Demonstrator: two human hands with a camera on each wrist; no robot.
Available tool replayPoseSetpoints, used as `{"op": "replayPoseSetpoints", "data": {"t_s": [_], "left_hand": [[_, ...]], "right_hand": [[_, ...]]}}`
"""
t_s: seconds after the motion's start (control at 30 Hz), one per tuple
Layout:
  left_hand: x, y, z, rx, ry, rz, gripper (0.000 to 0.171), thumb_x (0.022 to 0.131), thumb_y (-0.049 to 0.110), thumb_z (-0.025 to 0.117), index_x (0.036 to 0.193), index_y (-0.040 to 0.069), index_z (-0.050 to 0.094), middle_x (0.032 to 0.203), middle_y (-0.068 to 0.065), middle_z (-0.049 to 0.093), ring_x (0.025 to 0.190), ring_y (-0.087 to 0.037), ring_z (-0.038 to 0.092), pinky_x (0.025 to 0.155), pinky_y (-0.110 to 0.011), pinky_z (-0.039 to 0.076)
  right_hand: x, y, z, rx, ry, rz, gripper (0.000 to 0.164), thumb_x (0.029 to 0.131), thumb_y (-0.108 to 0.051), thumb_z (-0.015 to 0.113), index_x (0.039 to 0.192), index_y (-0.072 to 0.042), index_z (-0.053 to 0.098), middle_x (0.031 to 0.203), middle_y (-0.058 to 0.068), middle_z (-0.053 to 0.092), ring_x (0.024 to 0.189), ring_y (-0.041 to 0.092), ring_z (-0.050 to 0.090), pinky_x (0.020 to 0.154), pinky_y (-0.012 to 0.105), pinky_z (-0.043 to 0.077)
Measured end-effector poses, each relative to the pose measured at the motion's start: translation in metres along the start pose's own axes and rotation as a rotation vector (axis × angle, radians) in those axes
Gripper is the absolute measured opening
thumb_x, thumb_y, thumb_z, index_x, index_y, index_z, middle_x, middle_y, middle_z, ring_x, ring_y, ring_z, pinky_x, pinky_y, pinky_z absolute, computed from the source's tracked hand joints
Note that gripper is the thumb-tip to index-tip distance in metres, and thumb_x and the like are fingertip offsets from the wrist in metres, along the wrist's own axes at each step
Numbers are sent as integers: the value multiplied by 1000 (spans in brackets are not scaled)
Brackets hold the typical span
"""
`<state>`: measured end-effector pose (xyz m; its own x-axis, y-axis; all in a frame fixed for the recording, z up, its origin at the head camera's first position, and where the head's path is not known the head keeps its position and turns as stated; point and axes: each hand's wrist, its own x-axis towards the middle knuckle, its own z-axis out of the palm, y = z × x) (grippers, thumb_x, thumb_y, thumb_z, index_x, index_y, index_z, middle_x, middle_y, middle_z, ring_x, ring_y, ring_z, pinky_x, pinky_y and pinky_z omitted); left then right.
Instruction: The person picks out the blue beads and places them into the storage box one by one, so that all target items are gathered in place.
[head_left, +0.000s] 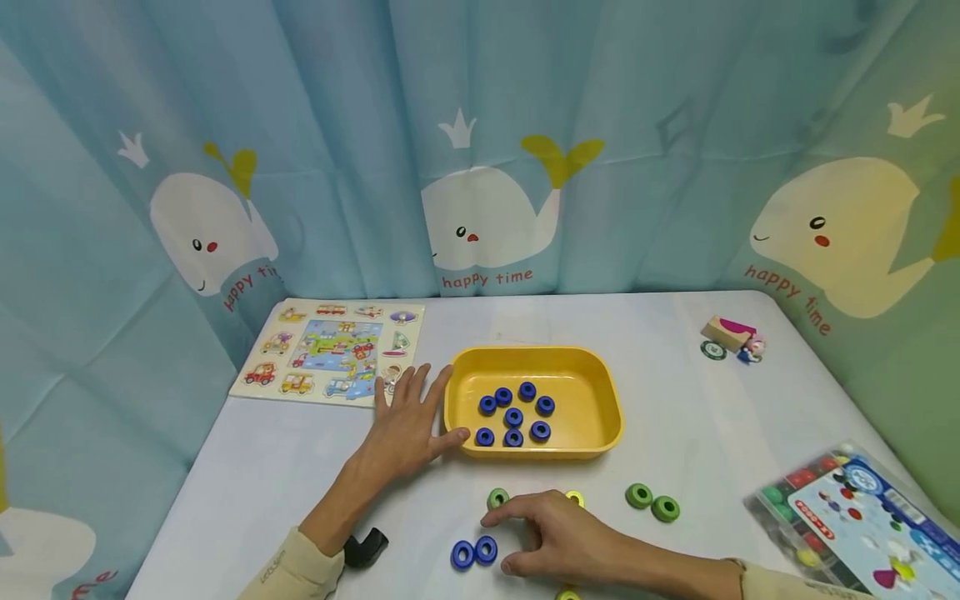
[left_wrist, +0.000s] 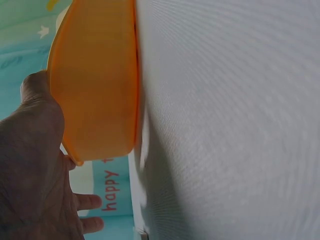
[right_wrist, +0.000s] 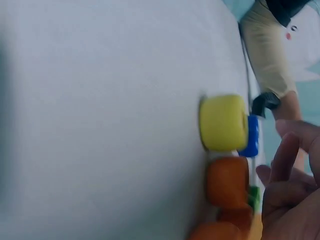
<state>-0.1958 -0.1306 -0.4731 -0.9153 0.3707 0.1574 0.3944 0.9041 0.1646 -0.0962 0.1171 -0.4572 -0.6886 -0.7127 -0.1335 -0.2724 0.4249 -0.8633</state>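
Observation:
My left hand (head_left: 405, 429) rests at the left end of a yellow tray (head_left: 611, 417), fingers spread and thumb on the rim. In the left wrist view, the thumb lies along the edge of the tray (left_wrist: 95, 100). Several blue rings (head_left: 513, 408) lie inside it. My right hand (head_left: 566, 537) hovers over the table in front of the tray, thumb and forefinger apart with nothing between them. Just left of its fingertips lie two blue rings (head_left: 455, 557). A green ring (head_left: 492, 498) is by the forefinger. The right wrist view has a yellow ring (right_wrist: 222, 122) and orange rings (right_wrist: 227, 182) close by.
Two green rings (head_left: 666, 517) lie to the right. A lidded box of colored pieces (head_left: 855, 517) is at the right edge, with small toys (head_left: 727, 333) behind. A picture puzzle board (head_left: 315, 387) sits back left; a black curved object (head_left: 365, 550) lies near the left sleeve.

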Motion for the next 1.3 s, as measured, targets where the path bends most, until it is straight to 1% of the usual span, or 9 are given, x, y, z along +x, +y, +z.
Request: {"op": "replayPoseSetpoints", "data": {"t_s": [0.17, 0.3, 0.43, 0.5, 0.73, 0.97, 1.03, 1.13, 1.3], "left_hand": [[-1, 0, -1, -10, -2, -4, 92, 78, 75, 43, 150, 28, 13, 149, -13, 24, 135, -36, 18, 99, -68, 1], [-1, -1, -1, -8, 12, 6, 92, 78, 75, 44, 150, 28, 11, 149, -13, 24, 135, -37, 19, 99, -68, 2], [0, -1, 0, 0, 16, 8, 92, 78, 75, 43, 150, 28, 11, 148, -13, 25, 135, -37, 20, 99, -68, 3], [0, -1, 0, 3, 16, 8, 92, 78, 76, 43, 150, 28, 11, 148, -13, 25, 134, -36, 20, 99, -68, 3], [1, -1, 1, 8, 11, 7, 92, 78, 76, 43, 150, 28, 11, 148, -13, 25, 135, -35, 20, 99, -68, 4], [0, -1, 1, -3, 0, 8, 93, 78, 76, 43, 150, 29, 9, 149, -13, 23, 135, -36, 18, 99, -68, 2], [0, -1, 1, -5, 0, 13, 93, 78, 76, 43, 150, 29, 9, 149, -13, 23, 135, -37, 18, 98, -69, 2], [0, -1, 1, -6, -1, 8, 93, 78, 76, 43, 150, 29, 9, 149, -13, 23, 135, -37, 18, 99, -68, 1], [0, 0, 0, 8, -4, -7, 93, 78, 76, 42, 150, 29, 9, 149, -13, 24, 135, -35, 18, 100, -67, 1]], "right_hand": [[1, 6, 10, -26, 8, 21, 39, 78, -32, 74, 116, -27, 65, 64, -13, 51, 51, 2, 45, 48, 20, 37], [6, 5, 13, -66, 12, 35, 37, 78, -31, 73, 114, -26, 65, 81, -18, 59, 59, 1, 49, 55, 20, 40], [11, 3, 14, -76, 11, 70, 33, 78, -29, 74, 110, -27, 67, 97, -22, 60, 74, 2, 52, 67, 22, 41], [12, 3, 15, -75, 13, 77, 32, 78, -29, 74, 109, -28, 67, 96, -22, 60, 77, 2, 53, 69, 22, 41], [14, 4, 17, -86, 21, 74, 30, 77, -31, 74, 106, -30, 67, 89, -21, 59, 72, 2, 52, 63, 22, 40], [11, 0, 17, -139, 47, 59, 26, 76, -33, 74, 102, -29, 68, 88, -24, 59, 76, 0, 53, 73, 25, 44], [7, -4, 13, -126, 59, 49, 26, 77, -33, 74, 101, -28, 68, 89, -23, 60, 74, 1, 53, 70, 24, 45], [1, -17, 1, -82, 72, 33, 26, 77, -33, 74, 102, -27, 68, 89, -20, 61, 64, 4, 53, 58, 21, 45], [-6, -45, -34, -75, 137, 32, 27, 79, -39, 72, 105, -32, 66, 96, -17, 63, 54, 8, 51, 46, 23, 43]]}}
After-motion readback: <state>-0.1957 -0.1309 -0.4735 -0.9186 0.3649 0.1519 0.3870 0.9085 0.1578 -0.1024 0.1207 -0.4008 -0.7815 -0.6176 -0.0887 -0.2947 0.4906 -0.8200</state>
